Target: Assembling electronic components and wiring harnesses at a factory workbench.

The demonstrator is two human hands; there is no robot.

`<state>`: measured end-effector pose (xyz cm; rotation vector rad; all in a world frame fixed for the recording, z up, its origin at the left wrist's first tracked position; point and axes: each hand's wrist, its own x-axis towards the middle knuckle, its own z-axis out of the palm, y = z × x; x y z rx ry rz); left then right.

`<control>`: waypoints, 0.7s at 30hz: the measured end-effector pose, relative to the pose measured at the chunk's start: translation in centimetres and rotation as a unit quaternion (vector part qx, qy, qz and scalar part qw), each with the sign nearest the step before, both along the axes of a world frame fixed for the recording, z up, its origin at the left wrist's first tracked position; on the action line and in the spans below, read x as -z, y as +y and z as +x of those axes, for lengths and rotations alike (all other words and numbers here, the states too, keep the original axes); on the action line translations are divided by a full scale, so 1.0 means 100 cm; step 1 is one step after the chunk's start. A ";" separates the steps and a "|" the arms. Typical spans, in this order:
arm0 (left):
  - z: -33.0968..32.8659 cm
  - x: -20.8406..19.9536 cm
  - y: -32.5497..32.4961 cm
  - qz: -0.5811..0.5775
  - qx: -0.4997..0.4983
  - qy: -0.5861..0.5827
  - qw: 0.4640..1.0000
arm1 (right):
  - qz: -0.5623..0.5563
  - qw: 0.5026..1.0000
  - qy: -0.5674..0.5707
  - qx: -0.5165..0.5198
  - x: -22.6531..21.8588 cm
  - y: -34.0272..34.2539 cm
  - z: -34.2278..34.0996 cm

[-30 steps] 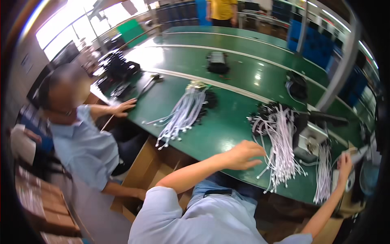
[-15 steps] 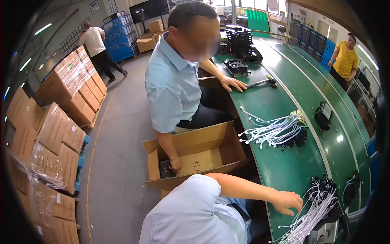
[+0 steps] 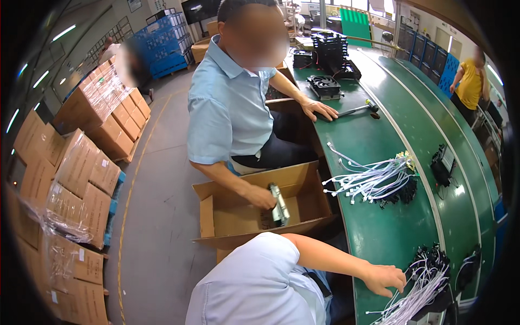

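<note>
My left hand (image 3: 384, 279) rests over the green work surface at the lower right, palm down. Its fingers are spread, with the fingertips at the edge of a bundle of white cables with black ends (image 3: 414, 292). I see nothing gripped in it. My right hand is out of view. Across a cardboard box (image 3: 233, 232), a seated co-worker in a light blue shirt holds a black and silver part (image 3: 279, 205), blurred by motion, above the box. The co-worker's other hand (image 3: 318, 109) lies flat on the table beside a black-handled tool (image 3: 355, 110).
A second white cable bundle (image 3: 374, 176) lies mid-table. A black fan unit (image 3: 325, 86) and stacked black parts (image 3: 331, 54) stand farther back. Another black part (image 3: 443, 165) sits beyond the pale rail. Wrapped cartons (image 3: 81, 173) line the left floor; a person in yellow (image 3: 469, 84) stands far right.
The co-worker has raised the part from the left end of the box and moved it rightward. The view has shifted slightly. My left hand stays nearly in place by the cables.
</note>
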<state>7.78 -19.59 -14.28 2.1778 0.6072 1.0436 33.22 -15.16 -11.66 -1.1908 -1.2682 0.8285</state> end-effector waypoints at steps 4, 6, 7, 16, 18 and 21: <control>-0.001 0.017 0.002 -0.011 -0.020 -0.015 1.000 | -0.010 1.000 -0.001 -0.012 0.003 0.013 -0.008; 0.001 0.027 0.002 -0.006 -0.033 -0.022 0.999 | -0.011 1.000 0.002 -0.018 0.003 0.017 -0.013; 0.002 0.034 0.002 0.001 -0.042 -0.020 0.999 | -0.010 1.000 0.000 -0.021 0.003 0.022 -0.016; 0.014 0.052 0.006 0.052 -0.088 -0.027 0.994 | -0.016 0.999 0.002 -0.047 0.004 0.047 -0.039; 0.014 0.052 0.005 0.047 -0.090 -0.018 0.995 | -0.017 0.999 0.002 -0.051 0.004 0.050 -0.041; 0.015 0.050 0.005 0.041 -0.092 -0.013 0.995 | -0.018 0.998 0.002 -0.054 0.004 0.057 -0.048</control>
